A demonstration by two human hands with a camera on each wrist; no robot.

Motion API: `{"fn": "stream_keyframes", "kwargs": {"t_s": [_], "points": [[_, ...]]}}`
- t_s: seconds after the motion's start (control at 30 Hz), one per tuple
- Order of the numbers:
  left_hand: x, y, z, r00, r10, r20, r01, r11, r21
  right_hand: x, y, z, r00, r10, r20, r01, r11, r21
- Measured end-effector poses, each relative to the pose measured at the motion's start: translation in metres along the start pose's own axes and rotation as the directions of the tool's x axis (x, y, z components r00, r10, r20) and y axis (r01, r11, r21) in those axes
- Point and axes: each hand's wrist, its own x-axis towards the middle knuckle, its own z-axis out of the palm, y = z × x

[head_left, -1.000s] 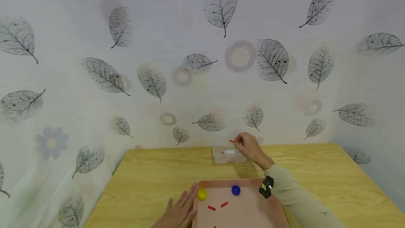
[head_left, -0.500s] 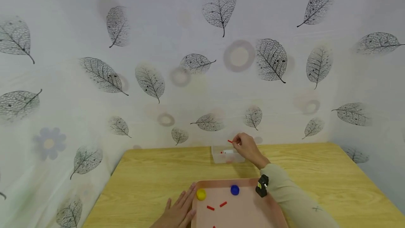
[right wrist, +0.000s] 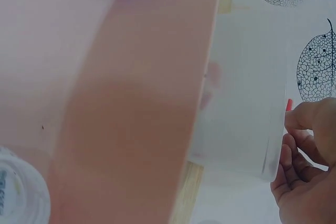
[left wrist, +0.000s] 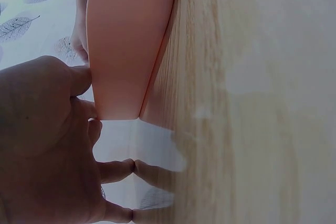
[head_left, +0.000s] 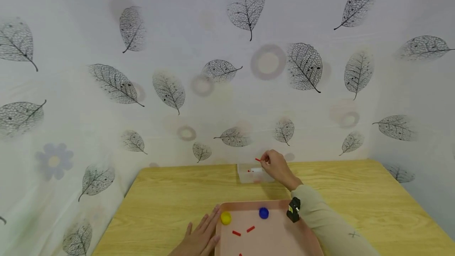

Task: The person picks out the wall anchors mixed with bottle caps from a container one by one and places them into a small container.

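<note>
My right hand [head_left: 279, 168] pinches a short red stick [head_left: 257, 159] over the right side of a translucent plastic box [head_left: 249, 177]. In the right wrist view, the tip of that red stick [right wrist: 289, 104] shows beyond the thumb and forefinger. My left hand [head_left: 200, 235] rests with fingers extended along the left wall of a pink tray [head_left: 250, 205]; its fingertips touch the table in the left wrist view. Inside the tray are a yellow round piece [head_left: 226, 218], a blue round piece [head_left: 264, 213] and red sticks [head_left: 236, 233]. Another stick is cut off at the lower edge.
Something white and small red bits lie in the box. The wooden table [head_left: 167, 192] meets a wall covering [head_left: 227, 106] with leaf prints, just behind the box. A clear round container [right wrist: 23, 192] appears at lower left in the right wrist view.
The head view has shifted slightly. My right hand keeps its pinch on the red stick above the box, with hardly any movement. The left hand stays against the tray.
</note>
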Motion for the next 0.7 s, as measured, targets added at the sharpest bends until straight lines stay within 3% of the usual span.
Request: {"fn": "stream_keyframes", "kwargs": {"t_s": [0.4,0.7], "points": [[-0.001,-0.001,0.002,1.0,-0.004,0.016,0.004,1.0,-0.015,-0.006,-0.003,-0.008,1.0,0.01,0.015,-0.01,1.0,0.028],[-0.001,0.0,-0.003,0.999,-0.012,0.034,0.011,1.0,0.018,-0.021,-0.022,-0.027,1.0,-0.015,-0.012,0.016,0.995,0.1]]}}
